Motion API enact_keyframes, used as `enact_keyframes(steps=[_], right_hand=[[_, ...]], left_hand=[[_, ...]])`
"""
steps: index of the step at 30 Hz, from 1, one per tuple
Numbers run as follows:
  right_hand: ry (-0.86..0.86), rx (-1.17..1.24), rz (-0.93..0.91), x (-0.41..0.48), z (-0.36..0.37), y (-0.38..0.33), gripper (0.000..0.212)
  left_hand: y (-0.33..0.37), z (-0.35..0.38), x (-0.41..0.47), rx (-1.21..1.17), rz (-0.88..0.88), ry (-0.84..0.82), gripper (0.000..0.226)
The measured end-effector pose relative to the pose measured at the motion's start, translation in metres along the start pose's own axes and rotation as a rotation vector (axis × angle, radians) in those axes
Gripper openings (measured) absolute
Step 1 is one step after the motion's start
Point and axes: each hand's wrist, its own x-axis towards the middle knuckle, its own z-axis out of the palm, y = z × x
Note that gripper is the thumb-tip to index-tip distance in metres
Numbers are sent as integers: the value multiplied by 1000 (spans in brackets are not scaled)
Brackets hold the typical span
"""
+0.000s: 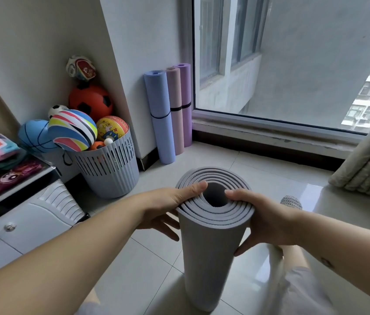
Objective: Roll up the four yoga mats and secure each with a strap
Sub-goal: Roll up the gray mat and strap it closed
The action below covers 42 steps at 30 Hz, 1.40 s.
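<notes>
Grey mat upright on floor, btwn both hands: left hand and right hand clamped on its top end, thumbs on coil. Square layers, keep roll tight, no strap yet imo.

Held mat grey; leaning mats blue, pink, purple (black straps); soccer ball orange-black.

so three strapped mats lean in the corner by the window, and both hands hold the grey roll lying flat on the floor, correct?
Not quite: the grey roll stands upright on the floor, not flat, as the head view shows. The left hand and right hand hold its top end, and three strapped mats do lean in the corner.
</notes>
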Motion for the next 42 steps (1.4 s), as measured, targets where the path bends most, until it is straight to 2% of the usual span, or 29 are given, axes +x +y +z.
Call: enact_keyframes(steps=[6,11,14,15,17,19,21,24,28,29,31,32,34,37,38,40,42], right_hand=[[-22,-18,22,-15,2,13,59],[-37,-81,2,-22,4,17,50],[-14,-71,-7,-21,7,25,65],[0,-70,-5,-21,10,27,71],[42,-67,-15,-22,16,29,78],[88,-56,-27,-23,22,29,79],[106,-60,-42,-27,28,28,77],[150,-88,-84,-32,38,30,71],[153,-198,-75,-41,56,41,91],[128,-242,-60,-44,56,42,98],[62,-423,-46,-55,51,37,107],[42,-576,-77,-61,45,32,105],[112,-976,-261,-71,30,17,86],[286,-1556,-726,-77,12,-9,59],[282,-1698,-922,-75,9,-15,56],[158,-1948,-1322,-62,4,-22,50],[9,-2041,-1599,-50,4,-19,42]], left_hand=[[-9,8,-8,-120,-51,-154,114],[-5,9,-12,-110,-78,-166,105],[0,13,-15,-34,-81,-141,97],[3,16,-16,13,-73,-97,94],[14,23,-17,133,-22,103,89],[22,33,-21,270,50,333,85],[18,38,-21,415,144,451,84],[5,38,-26,453,255,431,86],[-6,40,-39,446,326,480,38],[-10,40,-44,450,373,489,35],[-20,41,-56,452,455,502,38],[-25,41,-61,467,489,509,41],[-29,42,-71,554,559,508,45],[-29,44,-80,794,705,401,53],[-29,45,-81,873,725,350,56],[-32,45,-80,1016,730,296,58],[-38,44,-78,1146,744,307,61]])
